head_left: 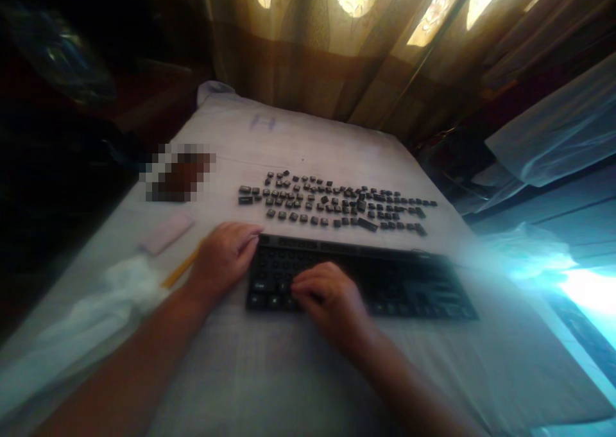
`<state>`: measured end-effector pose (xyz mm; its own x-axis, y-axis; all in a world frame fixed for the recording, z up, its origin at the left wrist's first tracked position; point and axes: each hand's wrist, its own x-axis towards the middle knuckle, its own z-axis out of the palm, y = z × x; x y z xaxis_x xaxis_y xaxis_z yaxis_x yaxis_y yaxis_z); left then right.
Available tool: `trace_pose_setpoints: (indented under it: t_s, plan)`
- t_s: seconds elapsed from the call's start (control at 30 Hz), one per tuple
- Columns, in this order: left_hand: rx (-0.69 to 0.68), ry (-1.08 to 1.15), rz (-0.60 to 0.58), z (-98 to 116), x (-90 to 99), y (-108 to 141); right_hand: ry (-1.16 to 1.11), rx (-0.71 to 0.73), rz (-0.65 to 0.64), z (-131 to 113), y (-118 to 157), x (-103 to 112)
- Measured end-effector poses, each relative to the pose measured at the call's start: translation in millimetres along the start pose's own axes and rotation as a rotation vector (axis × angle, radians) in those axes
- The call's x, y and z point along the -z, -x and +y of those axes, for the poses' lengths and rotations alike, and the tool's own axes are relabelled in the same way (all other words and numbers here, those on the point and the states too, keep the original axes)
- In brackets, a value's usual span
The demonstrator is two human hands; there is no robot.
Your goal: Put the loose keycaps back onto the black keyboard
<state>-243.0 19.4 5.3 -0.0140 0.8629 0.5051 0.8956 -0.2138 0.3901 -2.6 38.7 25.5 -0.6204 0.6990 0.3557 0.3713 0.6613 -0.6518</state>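
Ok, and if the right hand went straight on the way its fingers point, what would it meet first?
The right hand would probably first meet the keys at the left end of the keyboard; depth is unclear, so it may already be touching them.

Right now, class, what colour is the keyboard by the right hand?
The keyboard is black; it shows best in the head view.

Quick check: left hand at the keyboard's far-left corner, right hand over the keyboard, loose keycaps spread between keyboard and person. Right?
Not quite: the head view shows the loose keycaps spread beyond the keyboard, on its far side. The left hand and right hand are where you say.
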Motion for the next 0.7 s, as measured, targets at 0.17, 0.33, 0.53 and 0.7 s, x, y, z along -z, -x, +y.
trace_pose_setpoints:
  t_s: [0.17, 0.33, 0.53, 0.7]
  plan:
    - [0.025, -0.001, -0.027, 0, 0.4, 0, 0.035, -0.025, 0.009, -1, 3, -2]
    - [0.029, 0.008, -0.030, 1, 0.7, 0, -0.012, -0.024, 0.050, -5, 1, 4]
    - [0.047, 0.009, -0.039, -1, 1.3, 0, -0.014, -0.132, 0.308, 7, -5, 36]
    - [0.052, 0.010, -0.048, -2, 1.5, 1, 0.111, -0.183, 0.443, 37, -2, 53]
